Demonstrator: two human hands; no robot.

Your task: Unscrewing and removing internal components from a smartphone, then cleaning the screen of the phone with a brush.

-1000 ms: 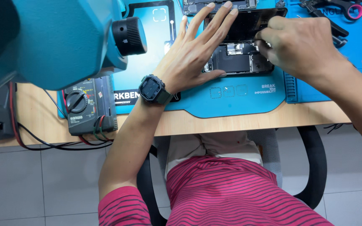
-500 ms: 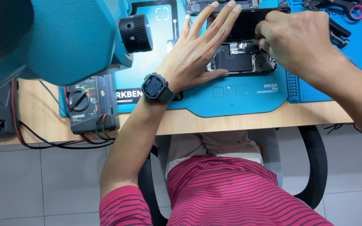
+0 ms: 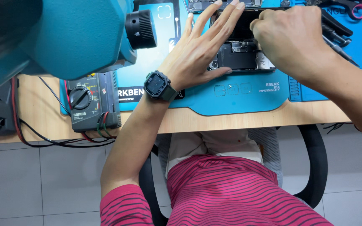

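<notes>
Microscope housing (image 3: pixel 63 37), teal and rounded, blocks the repair mat's (image 3: pixel 231 98) left end. 1 opened smartphone (image 3: pixel 239 54) lies on that blue rubbery mat. Left hand (image 3: pixel 197 50), fingers spread flat, presses the phone's left side; right hand (image 3: pixel 292 39) is curled over its right edge, grip hidden. 1 multimeter (image 3: pixel 91 104) sits left of the mat.

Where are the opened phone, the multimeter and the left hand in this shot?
opened phone (image 3: pixel 239 56), head view, on its exposed insides.
multimeter (image 3: pixel 89 106), head view, on its face beside the dial.
left hand (image 3: pixel 197 50), head view, on its back.
</notes>
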